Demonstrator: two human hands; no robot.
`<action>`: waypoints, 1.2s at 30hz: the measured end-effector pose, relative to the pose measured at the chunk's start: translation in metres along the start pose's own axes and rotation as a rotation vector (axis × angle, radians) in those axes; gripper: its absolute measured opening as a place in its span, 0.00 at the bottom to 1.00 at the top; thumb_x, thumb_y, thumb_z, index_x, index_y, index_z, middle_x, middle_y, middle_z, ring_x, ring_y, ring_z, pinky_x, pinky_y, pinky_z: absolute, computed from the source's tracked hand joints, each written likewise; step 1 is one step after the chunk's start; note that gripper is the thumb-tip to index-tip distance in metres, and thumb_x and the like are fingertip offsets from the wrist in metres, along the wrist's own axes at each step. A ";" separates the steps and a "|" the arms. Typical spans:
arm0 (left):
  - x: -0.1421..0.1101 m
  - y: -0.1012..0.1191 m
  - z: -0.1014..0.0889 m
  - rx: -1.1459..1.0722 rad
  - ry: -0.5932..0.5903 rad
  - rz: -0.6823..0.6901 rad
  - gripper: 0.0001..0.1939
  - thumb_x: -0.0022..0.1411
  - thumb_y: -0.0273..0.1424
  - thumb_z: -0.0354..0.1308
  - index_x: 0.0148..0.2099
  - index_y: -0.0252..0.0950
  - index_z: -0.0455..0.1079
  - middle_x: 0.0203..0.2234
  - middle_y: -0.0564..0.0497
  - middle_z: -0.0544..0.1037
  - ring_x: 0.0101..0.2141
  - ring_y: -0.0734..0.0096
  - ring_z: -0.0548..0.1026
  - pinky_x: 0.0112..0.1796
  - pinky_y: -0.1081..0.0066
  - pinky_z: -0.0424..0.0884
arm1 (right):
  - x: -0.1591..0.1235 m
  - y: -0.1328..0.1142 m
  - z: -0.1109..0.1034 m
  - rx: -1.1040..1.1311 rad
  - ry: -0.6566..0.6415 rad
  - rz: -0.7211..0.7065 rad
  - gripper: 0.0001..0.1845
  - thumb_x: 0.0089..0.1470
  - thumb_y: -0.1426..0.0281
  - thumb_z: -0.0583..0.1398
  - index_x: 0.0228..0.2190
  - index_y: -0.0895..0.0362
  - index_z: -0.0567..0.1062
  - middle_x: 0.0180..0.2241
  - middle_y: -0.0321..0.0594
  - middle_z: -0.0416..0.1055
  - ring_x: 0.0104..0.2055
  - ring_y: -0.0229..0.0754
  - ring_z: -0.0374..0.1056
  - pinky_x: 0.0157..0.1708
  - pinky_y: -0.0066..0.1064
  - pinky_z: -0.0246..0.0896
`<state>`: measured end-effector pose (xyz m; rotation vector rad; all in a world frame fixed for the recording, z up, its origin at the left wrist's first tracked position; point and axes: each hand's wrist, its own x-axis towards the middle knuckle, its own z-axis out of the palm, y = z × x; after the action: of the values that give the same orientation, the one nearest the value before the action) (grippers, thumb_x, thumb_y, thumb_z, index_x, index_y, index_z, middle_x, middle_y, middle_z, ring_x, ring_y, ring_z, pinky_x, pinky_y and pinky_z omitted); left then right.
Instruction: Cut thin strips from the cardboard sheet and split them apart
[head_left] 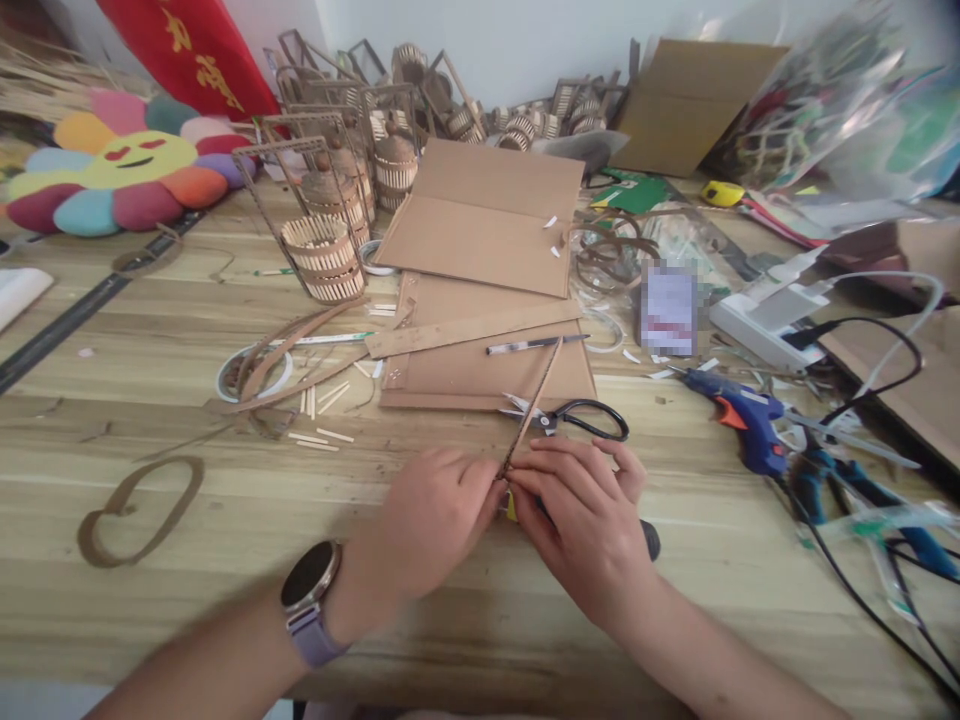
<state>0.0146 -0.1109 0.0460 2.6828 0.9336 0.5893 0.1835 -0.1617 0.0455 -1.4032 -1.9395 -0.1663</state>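
Note:
A thin brown strip (531, 410) slants up and away from my fingers, reaching over the cardboard. My left hand (442, 510), with a watch on its wrist, is closed on the strip's near end. My right hand (581, 505) pinches the same end between thumb and fingertips, touching the left. Beneath the right hand lies a mostly hidden tool with a yellow part (511, 506) and a black end (651, 540). Black-handled scissors (589, 415) rest just beyond my hands, and a pen (525, 345) lies on the lower cardboard sheet (465, 375).
Small slatted wooden buckets (324, 258) with frames stand at the back left. Brown strip coils (142, 510), a tape roll (255, 372) and short sticks (322, 437) lie leftward. A blue glue gun (742, 415), pliers (862, 490), cables and a power strip (772, 325) occupy the right.

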 end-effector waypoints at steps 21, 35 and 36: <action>0.008 -0.028 -0.006 -0.172 -0.129 0.266 0.17 0.72 0.25 0.41 0.37 0.37 0.70 0.27 0.51 0.74 0.31 0.67 0.70 0.34 0.68 0.64 | 0.008 0.011 -0.010 0.163 -0.041 -0.071 0.09 0.56 0.77 0.59 0.29 0.50 0.72 0.30 0.30 0.78 0.40 0.41 0.75 0.51 0.41 0.53; 0.002 -0.002 -0.006 -0.263 -0.115 -0.079 0.13 0.73 0.30 0.46 0.37 0.35 0.68 0.32 0.49 0.77 0.34 0.65 0.75 0.35 0.67 0.69 | 0.004 0.004 -0.005 0.089 0.001 -0.050 0.06 0.58 0.75 0.60 0.32 0.51 0.72 0.33 0.32 0.80 0.40 0.41 0.75 0.53 0.41 0.49; 0.001 -0.003 -0.005 -0.265 -0.109 -0.071 0.13 0.73 0.30 0.45 0.37 0.35 0.68 0.31 0.49 0.77 0.33 0.66 0.75 0.35 0.68 0.68 | 0.004 0.004 -0.006 0.096 -0.001 -0.044 0.07 0.58 0.75 0.60 0.32 0.51 0.72 0.33 0.31 0.80 0.40 0.41 0.75 0.53 0.41 0.49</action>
<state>0.0118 -0.1073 0.0502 2.4106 0.8517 0.5067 0.1890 -0.1594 0.0510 -1.2993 -1.9533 -0.0916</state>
